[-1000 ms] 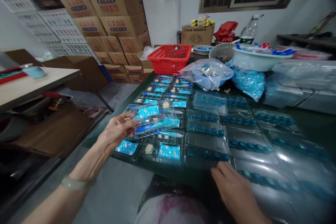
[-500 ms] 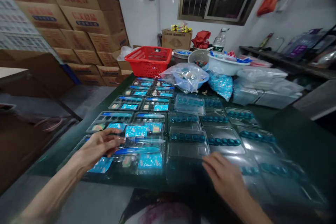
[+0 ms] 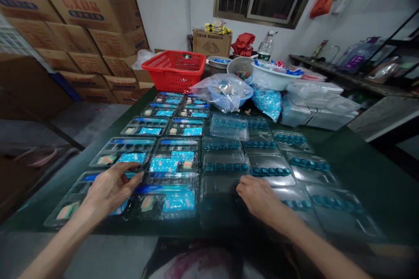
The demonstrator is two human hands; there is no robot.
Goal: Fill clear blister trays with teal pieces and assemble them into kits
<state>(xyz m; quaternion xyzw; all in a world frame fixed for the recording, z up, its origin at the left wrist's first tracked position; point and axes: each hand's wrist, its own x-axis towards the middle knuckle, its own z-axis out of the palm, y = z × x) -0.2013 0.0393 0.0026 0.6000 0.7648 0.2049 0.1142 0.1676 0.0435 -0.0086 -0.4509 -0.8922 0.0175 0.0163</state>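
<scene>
A: Head view, clock centred mid-view. Left hand?
B: Left hand [image 3: 111, 185] at 8 o'clock, palm down, fingers bent, thumb and forefinger near each other at the left edge of a filled tray [image 3: 181, 167]. Can't tell if it's pinching the edge.
A: Where's that tray?
B: Between 7 and 8. Clear plastic, with a blue packet [image 3: 163, 165] and a pale block [image 3: 187, 164]. Seems to overlap its neighbours; layering unclear through the plastic.
A: Under the hand?
B: Front-left tray [image 3: 73, 196], partly hidden by hand and wrist. Blue pen, pale block and packet show.
A: Right hand?
B: Right hand [image 3: 257, 196] at 5 o'clock, fingers curled together, just beside an unfilled tray [image 3: 218, 185] at 6. Can't tell if it has hold of anything.
A: Rest of the table?
B: Green table [image 3: 356, 157]. More filled trays run in two columns up towards 11, ending near the red basket [image 3: 176, 80]. Unfilled trays with teal moulded rows spread from 3 to 6. Pale basin [image 3: 271, 80] at 2, bag of blue packets [image 3: 267, 102] just below it. Stacked cartons [image 3: 85, 13] at 10, off the table.
</scene>
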